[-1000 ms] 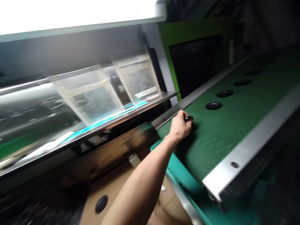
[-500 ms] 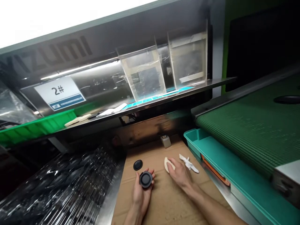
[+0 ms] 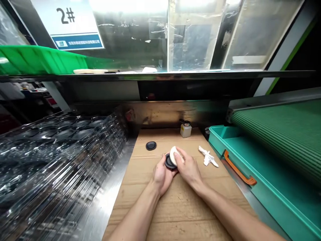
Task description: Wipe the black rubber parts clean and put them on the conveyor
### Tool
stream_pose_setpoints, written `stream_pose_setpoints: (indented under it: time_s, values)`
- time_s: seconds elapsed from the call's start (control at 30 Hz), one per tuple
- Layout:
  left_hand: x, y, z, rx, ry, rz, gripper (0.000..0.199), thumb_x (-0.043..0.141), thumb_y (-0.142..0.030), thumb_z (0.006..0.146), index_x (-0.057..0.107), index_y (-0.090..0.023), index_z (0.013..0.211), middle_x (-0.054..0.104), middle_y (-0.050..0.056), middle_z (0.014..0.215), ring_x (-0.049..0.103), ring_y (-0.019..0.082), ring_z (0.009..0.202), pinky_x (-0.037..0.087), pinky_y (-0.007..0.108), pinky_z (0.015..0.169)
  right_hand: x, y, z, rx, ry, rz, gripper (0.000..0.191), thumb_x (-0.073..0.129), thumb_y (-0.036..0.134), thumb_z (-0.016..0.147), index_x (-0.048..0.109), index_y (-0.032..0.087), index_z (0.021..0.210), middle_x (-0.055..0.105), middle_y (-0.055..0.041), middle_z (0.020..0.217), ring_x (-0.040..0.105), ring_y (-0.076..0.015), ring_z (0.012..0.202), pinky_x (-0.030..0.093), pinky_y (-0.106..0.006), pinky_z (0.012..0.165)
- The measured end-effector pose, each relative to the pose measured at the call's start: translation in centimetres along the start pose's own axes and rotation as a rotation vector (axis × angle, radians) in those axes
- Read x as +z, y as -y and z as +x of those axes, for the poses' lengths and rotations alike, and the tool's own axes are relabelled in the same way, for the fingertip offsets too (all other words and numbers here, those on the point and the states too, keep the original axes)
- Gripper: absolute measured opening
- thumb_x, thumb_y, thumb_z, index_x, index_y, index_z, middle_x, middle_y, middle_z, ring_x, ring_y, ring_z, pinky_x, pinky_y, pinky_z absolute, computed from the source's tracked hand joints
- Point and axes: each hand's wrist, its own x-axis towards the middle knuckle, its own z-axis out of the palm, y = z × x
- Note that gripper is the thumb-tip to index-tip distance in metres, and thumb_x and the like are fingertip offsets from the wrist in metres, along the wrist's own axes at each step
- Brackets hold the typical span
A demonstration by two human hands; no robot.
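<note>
My left hand (image 3: 162, 174) is closed round the edge of a round black plastic part (image 3: 170, 162), held just above the cardboard. A white oval pad (image 3: 173, 155) is pinched in my right hand (image 3: 187, 167). The pad lies over the upper right of the black part and appears to touch it, hiding that side. Another flat black round part (image 3: 151, 145) rests on the cardboard sheet (image 3: 140, 194), ahead and to the left. A crumpled white cloth (image 3: 208, 156) lies to the right of my right hand.
A small bottle with a black cap (image 3: 186, 129) stands at the back of the cardboard. Stacked clear plastic trays (image 3: 75, 160) fill the left. To the right are a teal bin (image 3: 273, 197) with an orange handle and a green conveyor belt (image 3: 283, 124). A metal shelf (image 3: 160, 76) crosses above.
My right hand has brought the white pad left onto the black part. My hands, earlier apart, are now together. The head view has levelled and shifted.
</note>
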Motion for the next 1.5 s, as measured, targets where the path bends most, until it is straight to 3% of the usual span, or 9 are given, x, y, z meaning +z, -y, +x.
stream_pose_setpoints:
  time_s: [0.1, 0.23, 0.37, 0.63, 0.9, 1.07, 1.23, 1.4, 1.5]
  values:
    - [-0.2, 0.0, 0.4, 0.017, -0.063, -0.037, 0.030, 0.048, -0.035, 0.094, 0.061, -0.018, 0.115, 0.060, 0.010, 0.131, 0.059, 0.025, 0.117, 0.047, 0.043, 0.103, 0.3, 0.2, -0.2, -0.053, 0.081, -0.073, 0.045, 0.046, 0.046, 0.092, 0.055, 0.031, 0.134, 0.070, -0.0047, 0.112, 0.067, -0.0243, 0.097, 0.051, -0.034, 0.084]
    - [-0.4, 0.0, 0.6, 0.032, -0.028, -0.032, 0.032, 0.046, -0.032, 0.095, 0.060, -0.017, 0.119, 0.061, 0.012, 0.129, 0.058, 0.025, 0.119, 0.047, 0.041, 0.103, 0.4, 0.4, -0.1, 0.008, 0.024, -0.072, 0.044, 0.045, 0.043, 0.093, 0.057, 0.028, 0.132, 0.070, -0.0064, 0.111, 0.067, -0.0246, 0.098, 0.051, -0.034, 0.084]
    - [-0.4, 0.0, 0.5, 0.034, -0.099, -0.031, 0.030, 0.049, -0.032, 0.093, 0.061, -0.016, 0.116, 0.059, 0.012, 0.132, 0.059, 0.025, 0.118, 0.047, 0.041, 0.103, 0.5, -0.1, -0.1, -0.089, 0.105, 0.003, 0.044, 0.049, 0.041, 0.091, 0.056, 0.029, 0.132, 0.069, -0.0051, 0.115, 0.066, -0.0233, 0.101, 0.050, -0.032, 0.087]
    - [0.1, -0.3, 0.4, 0.057, -0.070, -0.035, 0.024, 0.050, -0.027, 0.093, 0.060, -0.015, 0.111, 0.058, 0.015, 0.132, 0.054, 0.026, 0.124, 0.047, 0.047, 0.102, -1.1, -2.9, 2.2, -0.008, -0.035, 0.214, 0.039, 0.052, 0.040, 0.088, 0.062, 0.022, 0.121, 0.069, -0.0060, 0.111, 0.064, -0.0205, 0.100, 0.049, -0.030, 0.087]
    - [-0.1, -0.4, 0.5, 0.117, -0.140, -0.018, 0.025, 0.049, -0.031, 0.093, 0.061, -0.016, 0.109, 0.057, 0.014, 0.134, 0.053, 0.025, 0.125, 0.046, 0.042, 0.103, -1.6, -2.2, 1.2, 0.012, 0.158, 0.336, 0.041, 0.058, 0.047, 0.083, 0.066, 0.017, 0.110, 0.063, 0.0004, 0.066, 0.055, -0.0140, 0.057, 0.040, -0.023, 0.051]
    - [-0.3, 0.4, 0.4, 0.174, -0.096, 0.062, 0.025, 0.053, -0.030, 0.092, 0.062, -0.017, 0.111, 0.056, 0.012, 0.135, 0.049, 0.024, 0.129, 0.039, 0.041, 0.109, -0.6, -2.0, 0.6, 0.058, 0.195, 0.382, 0.042, 0.060, 0.050, 0.082, 0.066, 0.016, 0.106, 0.064, -0.0010, 0.067, 0.055, -0.0141, 0.058, 0.039, -0.022, 0.050]
    - [-0.5, 0.7, 0.3, 0.182, -0.086, 0.033, 0.025, 0.053, -0.030, 0.091, 0.064, -0.015, 0.108, 0.059, 0.014, 0.130, 0.053, 0.025, 0.125, 0.038, 0.039, 0.110, -0.9, -1.4, 0.5, 0.092, 0.415, 0.532, 0.042, 0.063, 0.049, 0.080, 0.065, 0.017, 0.107, 0.069, -0.0038, 0.079, 0.060, -0.0152, 0.064, 0.043, -0.023, 0.055]
    - [-0.5, 0.6, 0.4, 0.131, -0.097, -0.014, 0.028, 0.051, -0.032, 0.092, 0.061, -0.014, 0.111, 0.059, 0.017, 0.129, 0.056, 0.026, 0.121, 0.043, 0.044, 0.104, -1.2, -1.7, 1.0, 0.092, 0.291, 0.451, 0.044, 0.064, 0.051, 0.080, 0.065, 0.017, 0.107, 0.069, -0.0046, 0.079, 0.062, -0.0180, 0.069, 0.047, -0.026, 0.059]
    - [-0.6, 0.6, 0.4, 0.128, -0.102, -0.024, 0.028, 0.050, -0.033, 0.092, 0.061, -0.013, 0.108, 0.060, 0.017, 0.127, 0.058, 0.027, 0.117, 0.043, 0.044, 0.104, -0.7, -1.8, 0.9, 0.012, 0.324, 0.447, 0.040, 0.061, 0.050, 0.083, 0.065, 0.018, 0.107, 0.070, -0.0059, 0.088, 0.064, -0.0194, 0.078, 0.049, -0.027, 0.067]
